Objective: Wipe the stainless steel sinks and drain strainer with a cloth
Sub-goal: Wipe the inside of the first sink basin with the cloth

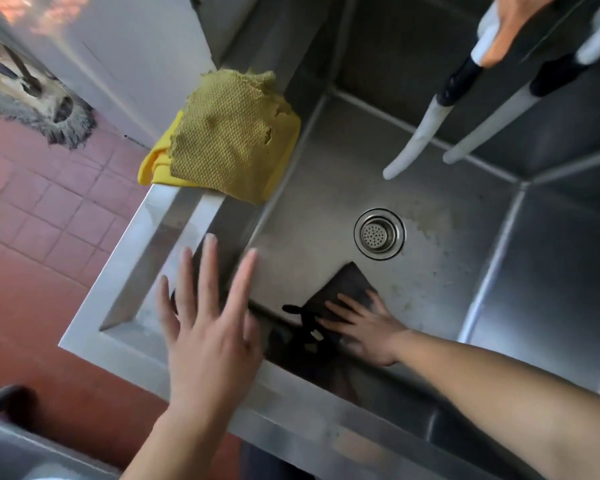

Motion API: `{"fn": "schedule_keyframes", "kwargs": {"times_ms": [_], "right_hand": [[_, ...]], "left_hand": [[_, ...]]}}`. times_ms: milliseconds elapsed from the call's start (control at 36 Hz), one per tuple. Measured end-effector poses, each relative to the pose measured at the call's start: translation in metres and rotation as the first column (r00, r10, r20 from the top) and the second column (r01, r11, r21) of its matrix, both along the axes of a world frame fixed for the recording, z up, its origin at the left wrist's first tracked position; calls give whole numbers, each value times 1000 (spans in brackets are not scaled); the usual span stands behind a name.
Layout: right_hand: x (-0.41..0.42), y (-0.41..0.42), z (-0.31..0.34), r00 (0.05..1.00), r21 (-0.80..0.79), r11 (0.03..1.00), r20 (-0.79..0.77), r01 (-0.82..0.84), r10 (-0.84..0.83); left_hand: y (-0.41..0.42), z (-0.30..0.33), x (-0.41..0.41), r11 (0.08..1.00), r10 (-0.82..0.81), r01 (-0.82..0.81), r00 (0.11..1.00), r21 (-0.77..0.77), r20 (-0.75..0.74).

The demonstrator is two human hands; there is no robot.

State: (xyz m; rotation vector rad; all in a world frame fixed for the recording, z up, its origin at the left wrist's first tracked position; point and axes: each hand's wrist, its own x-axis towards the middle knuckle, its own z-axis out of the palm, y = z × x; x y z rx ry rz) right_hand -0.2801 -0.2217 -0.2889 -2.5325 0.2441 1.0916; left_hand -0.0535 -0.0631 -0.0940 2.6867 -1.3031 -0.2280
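Cloth (pixel 343 289) flat under right hand (pixel 362 327), near sink (pixel 492 271) front wall

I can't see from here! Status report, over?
Right hand flat, pressing dark cloth on sink floor. Left hand open above rim. Strainer unblocked.

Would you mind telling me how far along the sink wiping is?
Early. Nothing looks finished: the sink floor shows yellowish stains right of the drain strainer. In hand: the right hand presses a dark cloth flat near the front wall. Left: stains, strainer, walls.
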Motion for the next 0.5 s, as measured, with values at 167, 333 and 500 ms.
{"fn": "schedule_keyframes", "kwargs": {"times_ms": [167,333,500], "right_hand": [[6,-6,4,966,-77,995,257,56,-35],[73,-51,-20,965,-143,975,225,168,-133],[105,-144,-31,844,-112,865,310,489,-437]], "left_hand": [[-62,-14,-33,970,-216,242,918,38,-332],[-108,-65,-17,962,59,75,882,261,-468],[-134,-102,-6,976,-20,111,901,185,-434]]}}
